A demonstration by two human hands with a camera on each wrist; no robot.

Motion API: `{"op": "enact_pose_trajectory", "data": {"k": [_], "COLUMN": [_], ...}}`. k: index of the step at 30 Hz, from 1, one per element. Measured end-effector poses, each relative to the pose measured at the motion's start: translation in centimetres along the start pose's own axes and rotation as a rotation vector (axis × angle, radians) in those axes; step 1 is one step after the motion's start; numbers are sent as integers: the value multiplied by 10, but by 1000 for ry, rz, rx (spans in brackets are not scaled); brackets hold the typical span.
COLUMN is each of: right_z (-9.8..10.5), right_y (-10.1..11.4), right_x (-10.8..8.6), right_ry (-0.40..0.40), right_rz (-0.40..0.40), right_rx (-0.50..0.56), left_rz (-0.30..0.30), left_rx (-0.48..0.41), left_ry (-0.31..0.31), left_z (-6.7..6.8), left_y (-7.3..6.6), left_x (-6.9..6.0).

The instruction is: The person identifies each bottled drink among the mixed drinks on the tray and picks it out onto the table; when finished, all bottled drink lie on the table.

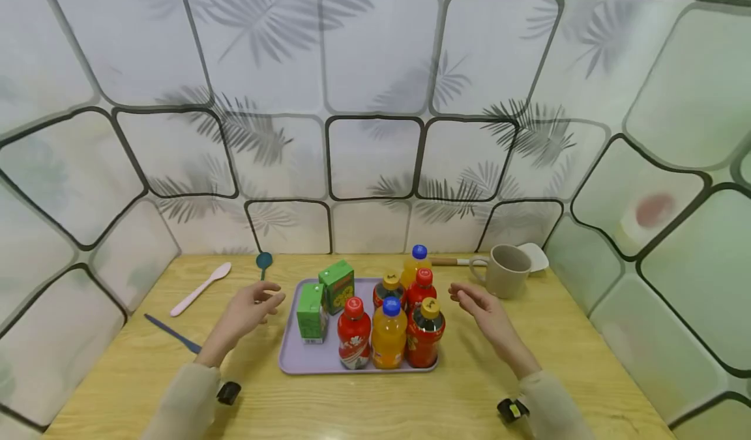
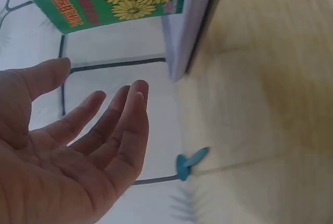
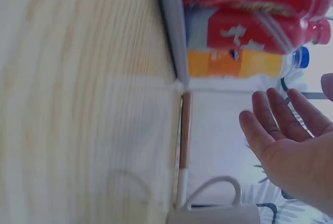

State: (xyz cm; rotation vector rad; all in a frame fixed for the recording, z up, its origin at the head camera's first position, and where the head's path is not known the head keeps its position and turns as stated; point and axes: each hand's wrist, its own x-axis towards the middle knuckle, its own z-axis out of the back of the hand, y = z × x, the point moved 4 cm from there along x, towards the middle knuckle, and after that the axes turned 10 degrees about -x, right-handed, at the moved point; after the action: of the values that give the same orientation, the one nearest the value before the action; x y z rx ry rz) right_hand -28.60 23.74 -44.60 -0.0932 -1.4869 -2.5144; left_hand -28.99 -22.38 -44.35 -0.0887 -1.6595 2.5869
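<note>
A purple tray (image 1: 319, 358) on the table carries two green drink cartons and several bottles. One carton (image 1: 311, 311) stands at its left front, the other carton (image 1: 338, 287) behind it. In the front row are a red bottle (image 1: 354, 336), an orange juice bottle (image 1: 389, 337) with a blue cap, and a dark bottle (image 1: 425, 336) with a yellow cap. My left hand (image 1: 249, 309) hovers left of the tray, fingers relaxed, holding nothing; the left wrist view shows a carton (image 2: 114, 0) beyond the thumb. My right hand (image 1: 484, 313) is held right of the bottles, fingers loosely extended and apart from them.
A beige mug (image 1: 508, 272) stands at the back right, before a white-headed spatula (image 1: 534, 257) with a brown handle. To the left lie a pink spoon (image 1: 201, 290), a dark blue knife (image 1: 172, 333) and a teal spoon (image 1: 265, 261). A patterned curtain (image 1: 375, 160) encloses the table.
</note>
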Motion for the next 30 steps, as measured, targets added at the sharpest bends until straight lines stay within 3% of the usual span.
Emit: {"op": "enact_pose_trajectory", "data": {"k": [3,7,11,18,26,30], "right_z": [-3,-9,-14,-24,-35,-39], "right_y": [2,2,5,17,26,29], "right_x": [-3,-9,-15,-21,-27,-29], "right_ry": [51,98,114,144,127,125], "right_rz": [-21,-77,-103,-50,-45,-22], "right_rx": [163,262,260,201,142,106], "left_rz": [65,114,149,185,133,122], "left_rx": [-117,-198,-231,-274,-217,-178], "left_ry": [71,167,256,314,418,439], "left_z": [-6,-10,-13,-16,-17,-19], "left_y": [12,22,25,31,35,33], "left_x": [4,7,11,20,25,27]}}
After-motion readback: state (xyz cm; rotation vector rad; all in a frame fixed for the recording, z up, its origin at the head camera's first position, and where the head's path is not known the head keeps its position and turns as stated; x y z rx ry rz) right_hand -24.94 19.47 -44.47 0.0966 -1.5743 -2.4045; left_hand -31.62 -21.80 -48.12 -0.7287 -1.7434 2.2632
